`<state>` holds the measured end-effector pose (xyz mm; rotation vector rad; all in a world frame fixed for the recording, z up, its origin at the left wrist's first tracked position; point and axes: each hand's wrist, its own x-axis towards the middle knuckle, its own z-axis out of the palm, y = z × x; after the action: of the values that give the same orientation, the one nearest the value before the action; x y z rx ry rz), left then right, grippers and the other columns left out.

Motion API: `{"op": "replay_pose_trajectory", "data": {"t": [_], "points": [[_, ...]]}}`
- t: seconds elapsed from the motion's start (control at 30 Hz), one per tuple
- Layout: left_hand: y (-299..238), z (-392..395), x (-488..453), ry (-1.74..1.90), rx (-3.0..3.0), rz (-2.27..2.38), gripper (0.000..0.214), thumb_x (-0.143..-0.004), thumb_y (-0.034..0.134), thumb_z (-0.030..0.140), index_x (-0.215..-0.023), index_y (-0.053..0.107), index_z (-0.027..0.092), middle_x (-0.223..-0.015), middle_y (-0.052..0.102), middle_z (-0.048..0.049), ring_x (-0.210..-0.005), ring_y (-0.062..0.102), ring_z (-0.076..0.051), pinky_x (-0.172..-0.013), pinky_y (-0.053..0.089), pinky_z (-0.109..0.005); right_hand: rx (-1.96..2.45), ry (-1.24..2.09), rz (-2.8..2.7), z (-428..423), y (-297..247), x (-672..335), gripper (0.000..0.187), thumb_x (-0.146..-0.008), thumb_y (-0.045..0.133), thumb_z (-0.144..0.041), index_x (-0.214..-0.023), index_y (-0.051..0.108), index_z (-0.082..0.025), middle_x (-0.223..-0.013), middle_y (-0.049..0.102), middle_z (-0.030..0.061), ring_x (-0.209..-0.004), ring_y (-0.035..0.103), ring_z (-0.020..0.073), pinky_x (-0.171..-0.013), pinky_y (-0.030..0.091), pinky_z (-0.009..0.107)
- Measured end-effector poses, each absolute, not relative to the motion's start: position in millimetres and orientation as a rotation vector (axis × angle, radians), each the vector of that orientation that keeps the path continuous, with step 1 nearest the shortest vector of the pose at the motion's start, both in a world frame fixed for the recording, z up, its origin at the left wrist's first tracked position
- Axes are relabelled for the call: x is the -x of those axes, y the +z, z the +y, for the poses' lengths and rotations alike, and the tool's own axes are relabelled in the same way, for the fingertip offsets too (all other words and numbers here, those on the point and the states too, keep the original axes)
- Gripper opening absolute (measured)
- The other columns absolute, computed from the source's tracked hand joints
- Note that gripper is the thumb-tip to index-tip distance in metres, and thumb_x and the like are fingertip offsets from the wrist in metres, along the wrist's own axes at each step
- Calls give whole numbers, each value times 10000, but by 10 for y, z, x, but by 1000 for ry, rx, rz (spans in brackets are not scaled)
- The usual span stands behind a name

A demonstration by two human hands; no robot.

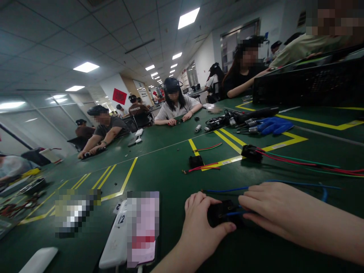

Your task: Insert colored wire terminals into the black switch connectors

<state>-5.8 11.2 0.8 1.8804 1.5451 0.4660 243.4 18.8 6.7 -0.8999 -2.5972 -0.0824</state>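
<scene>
My left hand point(199, 223) is curled round a small black connector block point(220, 214) that rests on the green table point(159, 167), thumb pressed to its near side. My right hand point(273, 212) lies over the block's right side, its fingers pinching a blue wire point(236, 189) that enters the block. The blue wire trails off to the right along the table. Part of the block is hidden under both hands.
Further black connectors with red and green wires point(251, 152) point(196, 162) lie ahead inside yellow tape lines. Blue-handled tools point(273, 125) sit at the back right. A white device point(116, 239) lies at my left. Several other people sit around the table.
</scene>
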Motion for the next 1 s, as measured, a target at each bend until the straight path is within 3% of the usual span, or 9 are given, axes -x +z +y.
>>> {"op": "replay_pose_trajectory", "data": {"t": [0.17,0.33,0.5,0.7,1.0], "points": [[40,105,52,461,-1868,1541,459,-798,1044,227,-1202,828,254,-1326,745,-73,-1425,605,-392,-1287,423,-583,877,-233,-2580,162,34,-2434,245,-955,619,-59,-1010,728,-271,-850,843,5,-682,804,236,-641,542,367],[35,102,46,463,-1874,1547,455,-790,1053,215,-1179,820,250,-1310,748,-76,-1411,617,-385,-1280,432,-570,932,-454,-2548,29,-82,-2379,414,-813,597,37,-1051,758,-263,-840,864,8,-659,800,241,-626,563,356],[21,112,37,472,-1872,1544,444,-791,1059,219,-1159,812,250,-1294,751,-68,-1402,623,-376,-1292,424,-570,1015,-514,-2581,-94,-182,-2339,394,-785,678,4,-1050,821,-251,-778,862,37,-602,781,262,-590,578,359],[5,105,40,468,-1876,1546,454,-806,1043,195,-1192,808,235,-1317,745,-79,-1417,610,-377,-1276,432,-561,1072,-447,-2559,-97,-236,-2363,389,-784,634,38,-951,815,-262,-695,831,17,-525,744,259,-538,533,374],[-2,106,41,461,-1867,1545,449,-820,1046,217,-1203,812,228,-1348,738,-85,-1435,588,-376,-1280,425,-550,990,-493,-2452,-59,-109,-2391,462,-793,552,50,-1034,775,-275,-957,895,36,-753,831,263,-635,612,356]]}}
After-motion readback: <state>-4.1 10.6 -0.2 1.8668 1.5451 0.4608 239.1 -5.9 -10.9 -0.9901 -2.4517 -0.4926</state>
